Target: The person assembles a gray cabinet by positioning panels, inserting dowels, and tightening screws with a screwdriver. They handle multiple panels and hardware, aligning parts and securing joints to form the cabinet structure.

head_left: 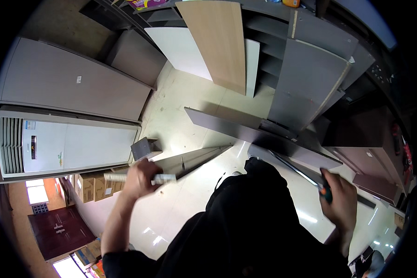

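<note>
My left hand is closed round the pale near edge of a long grey board, which stretches away from me across the floor. A thin dark upright piece, too small to name, stands on that board's face. On the right, my right hand grips a screwdriver by its dark green and orange handle. Its long metal shaft points forward and left, over a grey panel low in front of me. Beyond it, a long dark grey panel stands on edge, slanting down to the right.
White and wood-toned boards lean on grey shelving ahead. Large grey panels lean at right, near a brown cabinet. Left are a white floor-standing air conditioner, a grey cabinet, a small dark block and cardboard boxes.
</note>
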Demonstrator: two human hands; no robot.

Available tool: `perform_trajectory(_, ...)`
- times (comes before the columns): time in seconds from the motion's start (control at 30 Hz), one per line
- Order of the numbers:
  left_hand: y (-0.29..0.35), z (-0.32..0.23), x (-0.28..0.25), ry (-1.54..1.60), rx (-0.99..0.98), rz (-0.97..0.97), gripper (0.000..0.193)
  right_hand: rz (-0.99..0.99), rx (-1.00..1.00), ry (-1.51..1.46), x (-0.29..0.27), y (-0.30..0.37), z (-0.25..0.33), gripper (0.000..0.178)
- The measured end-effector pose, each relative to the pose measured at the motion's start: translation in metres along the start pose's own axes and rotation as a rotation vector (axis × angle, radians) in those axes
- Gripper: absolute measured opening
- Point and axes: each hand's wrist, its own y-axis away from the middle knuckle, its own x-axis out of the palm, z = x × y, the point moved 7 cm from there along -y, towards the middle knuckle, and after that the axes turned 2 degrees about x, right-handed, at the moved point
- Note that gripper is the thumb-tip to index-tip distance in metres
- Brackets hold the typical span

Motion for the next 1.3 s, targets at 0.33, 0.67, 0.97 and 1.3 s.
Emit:
perform_trajectory(0.33, 0.035, -0.050, 0.014, -0.038, -0.134, -0.231, 0.035, 0.036, 0.031, -0.137, -0.015, -0.030, -0.019, 0.043)
perform_trajectory(0.67, 0.025, -0.043, 0.009, 0.015, -0.139, -0.262, 0.034, -0.049, 0.155, -0.045, -0.014, -0.035, -0.038, 0.032)
perform_trajectory(0.97, 0.024, -0.029, 0.006, 0.051, -0.078, -0.201, 0.039, -0.130, 0.177, 0.097, -0.011, -0.022, -0.064, 0.034)
perform_trajectory(1.3, 0.011, -0.018, -0.001, 0.144, -0.044, -0.188, 0.046, -0.294, 0.251, 0.191, 0.003, -0.033, -0.022, 0.036)
